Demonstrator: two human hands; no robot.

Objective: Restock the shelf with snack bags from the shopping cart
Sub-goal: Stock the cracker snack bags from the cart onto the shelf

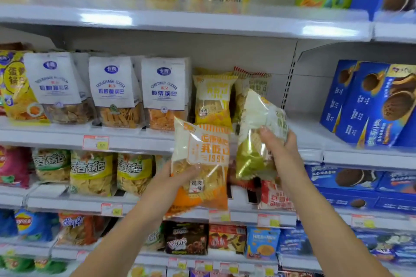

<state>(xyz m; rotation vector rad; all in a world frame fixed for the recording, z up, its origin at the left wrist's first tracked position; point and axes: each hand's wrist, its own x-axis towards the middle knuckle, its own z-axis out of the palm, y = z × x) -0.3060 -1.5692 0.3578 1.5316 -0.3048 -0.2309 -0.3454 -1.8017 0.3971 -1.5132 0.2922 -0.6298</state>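
Both grips are clamped: left hand (180, 177) pinches the orange snack bag (201, 168) at its lower left edge, right hand (278, 141) wraps the green snack bag (256, 132) from its right side. I read both bags as raised toward the middle shelf (135, 136), the green one tilted toward 11 o'clock, probably to slot beside the matching yellow bag (212, 99) standing at 12 o'clock. Orange bag: glossy film, clear window showing ridged crisps, white panel with orange lettering. Green bag: crinkled, reflective, partly blurred. Shopping cart not in view.
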